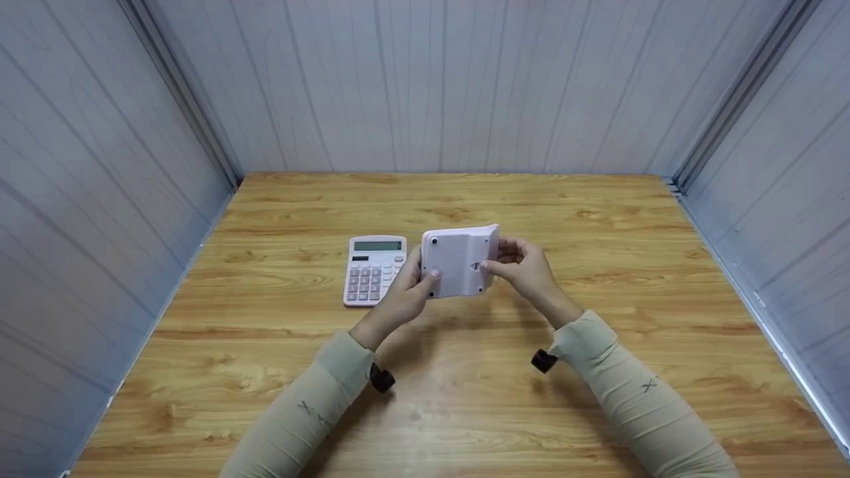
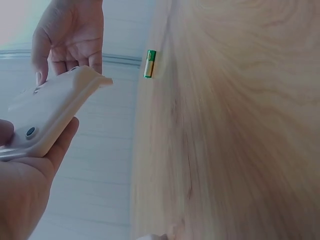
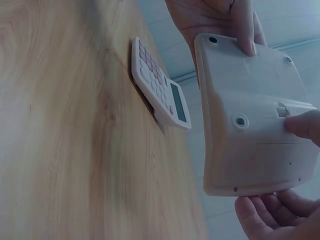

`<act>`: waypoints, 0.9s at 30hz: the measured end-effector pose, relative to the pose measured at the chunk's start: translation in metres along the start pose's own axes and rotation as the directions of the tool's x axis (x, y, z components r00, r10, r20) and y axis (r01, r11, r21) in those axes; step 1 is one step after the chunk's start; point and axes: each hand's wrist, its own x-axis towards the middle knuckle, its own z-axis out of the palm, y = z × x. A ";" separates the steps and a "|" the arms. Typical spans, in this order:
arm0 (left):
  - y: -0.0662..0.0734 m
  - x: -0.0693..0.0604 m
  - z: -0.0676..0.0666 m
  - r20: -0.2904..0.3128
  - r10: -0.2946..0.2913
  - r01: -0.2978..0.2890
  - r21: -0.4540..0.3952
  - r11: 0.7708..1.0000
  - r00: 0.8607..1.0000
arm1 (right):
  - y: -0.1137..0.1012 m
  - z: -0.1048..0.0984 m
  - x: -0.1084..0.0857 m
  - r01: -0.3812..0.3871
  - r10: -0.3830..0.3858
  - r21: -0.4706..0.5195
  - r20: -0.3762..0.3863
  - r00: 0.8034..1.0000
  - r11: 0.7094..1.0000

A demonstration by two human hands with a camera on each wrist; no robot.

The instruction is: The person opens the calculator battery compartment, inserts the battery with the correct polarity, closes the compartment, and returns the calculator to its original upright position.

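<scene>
A pale pink calculator (image 1: 458,262) is held up above the table, its back turned to the head camera. My left hand (image 1: 404,293) grips its left side, thumb on the back and fingers behind. At the opposite side, my right hand (image 1: 529,271) has its thumb at the latch of the battery cover (image 3: 283,110), while its fingertips touch the far edge. A second pink calculator (image 1: 362,282) lies face up on the table beside the left hand, partly covered by it. In the left wrist view a green and gold battery (image 2: 150,64) rests on the table.
The wood-grain table (image 1: 265,345) has pale panelled walls (image 1: 425,86) at its back and sides. Black wrist cameras (image 1: 543,360) hang under both sleeves, close above the tabletop.
</scene>
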 end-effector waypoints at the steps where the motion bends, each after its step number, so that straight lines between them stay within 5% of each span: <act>1: 0.001 -0.001 0.000 0.005 0.008 -0.008 0.023 1.000 1.000 | 0.000 0.000 0.000 0.000 0.000 0.002 0.004 1.000 1.000; 8: 0.002 -0.002 0.007 0.029 0.114 -0.118 0.235 0.965 0.993 | 0.001 0.001 -0.002 -0.003 0.002 0.010 0.040 0.999 1.000; 13: 0.001 -0.001 0.012 0.041 0.228 -0.223 0.429 0.875 0.973 | 0.000 0.004 -0.005 -0.035 0.035 0.008 0.038 0.999 0.999; 16: -0.001 -0.001 0.014 0.055 0.308 -0.281 0.578 0.766 0.950 | -0.003 0.007 -0.009 -0.052 0.050 0.052 0.044 0.998 0.997; 21: -0.005 -0.001 0.014 0.122 0.424 -0.356 0.768 0.532 0.898 | -0.012 0.009 -0.015 -0.086 0.068 0.205 0.094 0.993 0.975; 27: -0.009 0.001 0.013 0.246 0.444 -0.399 0.869 0.293 0.862 | -0.019 0.011 -0.017 -0.177 0.124 0.385 0.157 0.980 0.906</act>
